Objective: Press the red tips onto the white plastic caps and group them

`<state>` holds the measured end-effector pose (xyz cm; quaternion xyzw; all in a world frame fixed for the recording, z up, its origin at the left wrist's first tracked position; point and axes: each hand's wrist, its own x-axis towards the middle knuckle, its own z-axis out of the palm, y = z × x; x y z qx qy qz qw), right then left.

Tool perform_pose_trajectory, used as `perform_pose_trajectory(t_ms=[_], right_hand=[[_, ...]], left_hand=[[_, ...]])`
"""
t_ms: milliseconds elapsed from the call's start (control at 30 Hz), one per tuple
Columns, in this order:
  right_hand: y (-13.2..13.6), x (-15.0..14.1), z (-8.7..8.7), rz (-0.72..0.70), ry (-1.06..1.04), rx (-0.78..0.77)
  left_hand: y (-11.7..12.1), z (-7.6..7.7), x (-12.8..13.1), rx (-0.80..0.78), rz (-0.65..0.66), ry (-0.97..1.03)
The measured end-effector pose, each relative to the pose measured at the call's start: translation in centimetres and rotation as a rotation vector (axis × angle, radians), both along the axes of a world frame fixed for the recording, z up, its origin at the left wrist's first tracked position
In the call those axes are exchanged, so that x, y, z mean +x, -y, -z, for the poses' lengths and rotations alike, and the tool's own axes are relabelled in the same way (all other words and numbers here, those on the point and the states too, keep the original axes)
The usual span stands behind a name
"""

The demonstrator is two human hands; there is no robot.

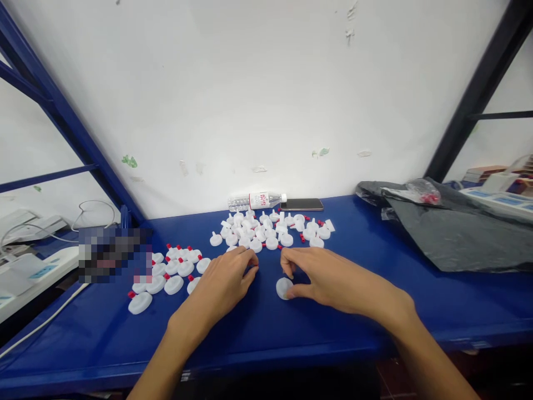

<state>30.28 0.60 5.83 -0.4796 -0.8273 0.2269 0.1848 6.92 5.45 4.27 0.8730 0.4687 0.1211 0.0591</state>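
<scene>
My right hand [314,275] pinches a white round plastic cap [283,288] between thumb and fingers, low over the blue table, with the cap's flat face turned towards me. To its left, my left hand [231,272] has its fingers curled and the thumb close to the index finger; anything between them is too small to make out. Beyond both hands lies a pile of white round caps with narrow spouts [272,243], with small red tips [302,239] scattered among them. Left of my left hand, several white caps fitted with red tips [174,285] lie grouped.
A clear plastic bottle [260,200] lies on its side by the wall, beside a dark phone [302,204]. A grey plastic bag [445,228] covers the blue table's [233,344] right side. A power strip [45,275] and a white cable [45,322] are at the left.
</scene>
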Motion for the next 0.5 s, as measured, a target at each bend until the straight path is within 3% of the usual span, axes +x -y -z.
perform_pose_trajectory(t_ms=[267,500], right_hand=[[-0.6,0.5,1.0,-0.018,-0.008,-0.016],[-0.2,0.3,0.4,-0.025,0.034,0.046]], left_hand=[[2.1,-1.6,1.2,-0.132,0.183,0.336],[2.4,-1.0,1.6,-0.096,0.287,0.341]])
